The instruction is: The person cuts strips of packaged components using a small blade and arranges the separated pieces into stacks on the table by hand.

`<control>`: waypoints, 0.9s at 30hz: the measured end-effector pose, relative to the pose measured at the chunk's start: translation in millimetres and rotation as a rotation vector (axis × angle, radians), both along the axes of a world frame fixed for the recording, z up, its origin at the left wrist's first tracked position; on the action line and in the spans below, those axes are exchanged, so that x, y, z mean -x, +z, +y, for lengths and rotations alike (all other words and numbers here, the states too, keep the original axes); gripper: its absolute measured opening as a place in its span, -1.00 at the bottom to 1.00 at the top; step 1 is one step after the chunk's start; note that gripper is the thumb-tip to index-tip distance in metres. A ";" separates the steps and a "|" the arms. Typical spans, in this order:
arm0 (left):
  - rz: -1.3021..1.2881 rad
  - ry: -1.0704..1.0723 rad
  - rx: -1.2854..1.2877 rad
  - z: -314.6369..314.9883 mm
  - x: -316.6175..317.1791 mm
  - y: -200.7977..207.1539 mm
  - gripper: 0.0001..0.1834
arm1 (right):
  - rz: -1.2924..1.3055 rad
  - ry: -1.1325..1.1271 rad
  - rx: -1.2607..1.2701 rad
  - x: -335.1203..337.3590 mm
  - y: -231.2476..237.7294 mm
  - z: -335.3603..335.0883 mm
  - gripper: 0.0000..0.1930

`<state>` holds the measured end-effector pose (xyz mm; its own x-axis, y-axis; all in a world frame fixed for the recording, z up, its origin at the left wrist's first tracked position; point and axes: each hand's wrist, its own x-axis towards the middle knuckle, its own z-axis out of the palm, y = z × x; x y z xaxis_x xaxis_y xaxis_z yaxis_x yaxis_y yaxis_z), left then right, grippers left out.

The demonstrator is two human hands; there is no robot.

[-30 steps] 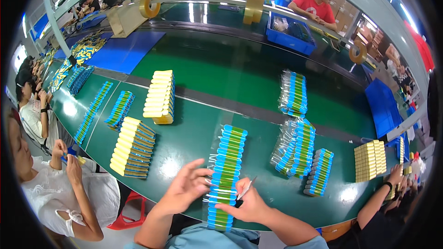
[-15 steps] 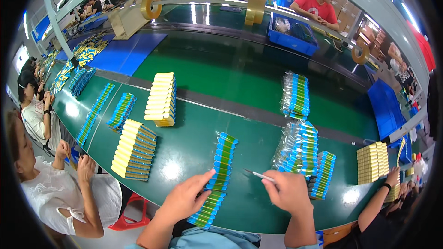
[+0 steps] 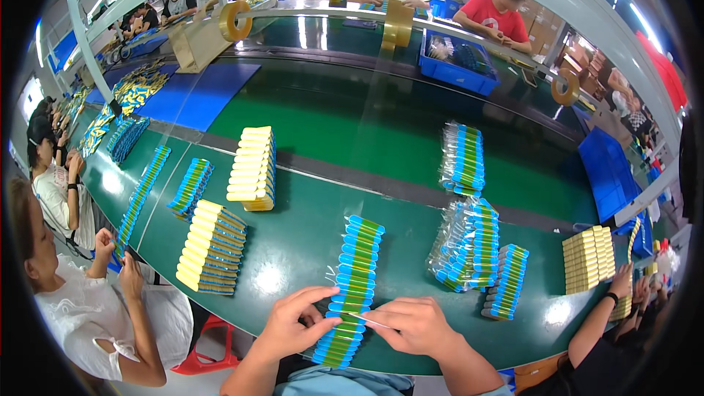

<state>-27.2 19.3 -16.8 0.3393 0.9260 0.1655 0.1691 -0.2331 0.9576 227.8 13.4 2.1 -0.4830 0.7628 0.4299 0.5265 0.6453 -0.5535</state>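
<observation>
While your right hand [image 3: 416, 324] pinches a tool [image 3: 375, 320] over the row [image 3: 359, 264], your left hand [image 3: 292, 319], grip parted, rests at its left edge.

Bright light was thrown by the ceiling tubes [image 3: 649, 29], and there, white glare was splashed onto the green table [image 3: 308, 227]! Soft shadow was cast beside the farther yellow stack [image 3: 250, 169]; straight edges were bowed toward a blackened rim.
</observation>
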 end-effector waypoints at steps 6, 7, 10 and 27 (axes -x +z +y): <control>0.040 -0.009 -0.011 -1.6 -8.2 3.4 -0.40 | 0.206 0.030 0.088 5.8 -6.5 0.0 -0.81; -0.018 0.013 0.022 -2.7 -6.9 1.2 -0.40 | 0.285 0.069 0.138 6.0 -4.7 -0.1 -0.82; -0.056 0.022 0.018 -3.0 0.6 1.3 -0.38 | 0.703 0.134 0.475 2.9 -13.1 -6.5 -0.82; -0.646 0.048 0.441 19.5 24.8 -6.6 -0.01 | 1.612 0.646 1.247 -25.9 -24.7 -7.1 -0.79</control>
